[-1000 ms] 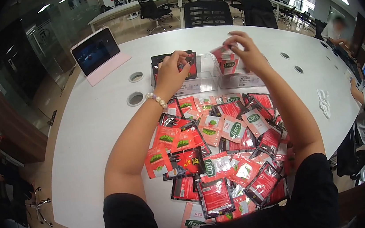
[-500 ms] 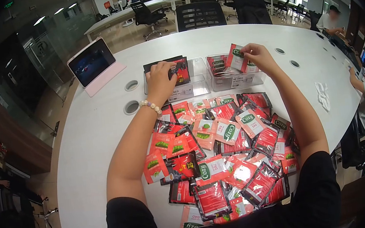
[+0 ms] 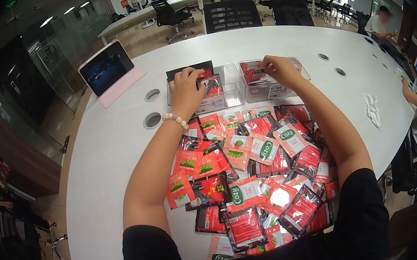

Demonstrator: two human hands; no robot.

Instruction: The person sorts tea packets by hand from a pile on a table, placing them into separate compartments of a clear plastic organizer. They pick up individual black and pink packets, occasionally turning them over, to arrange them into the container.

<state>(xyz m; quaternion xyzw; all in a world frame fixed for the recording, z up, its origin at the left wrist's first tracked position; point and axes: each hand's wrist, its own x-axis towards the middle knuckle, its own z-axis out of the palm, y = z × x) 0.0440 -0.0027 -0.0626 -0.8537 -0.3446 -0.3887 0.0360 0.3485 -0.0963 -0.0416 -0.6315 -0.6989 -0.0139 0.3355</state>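
Note:
At the left clear bin (image 3: 230, 98), my left hand (image 3: 187, 89) has its fingers curled round a black-and-red sachet (image 3: 211, 85), with more black packets behind it. My right hand (image 3: 282, 71) is over the right clear bin (image 3: 260, 94), its fingers pinched on red sachets (image 3: 255, 73) inside. Below both bins lies a heap of sachets: pink and green Cozy ones (image 3: 264, 149) mixed with black-and-red ones (image 3: 245, 227). A beaded bracelet is on my left wrist.
A tablet on a pink cover (image 3: 108, 69) stands at the table's back left. Round cable holes (image 3: 153, 120) dot the white table (image 3: 103, 192). A crumpled tissue (image 3: 372, 110) lies at the right. People sit beyond the right edge; chairs and a fan stand behind.
My right hand has lowered the Cozy sachets it held up into the right bin. The black-and-red sachet at my left hand now sits lower in the left bin. The view has shifted slightly.

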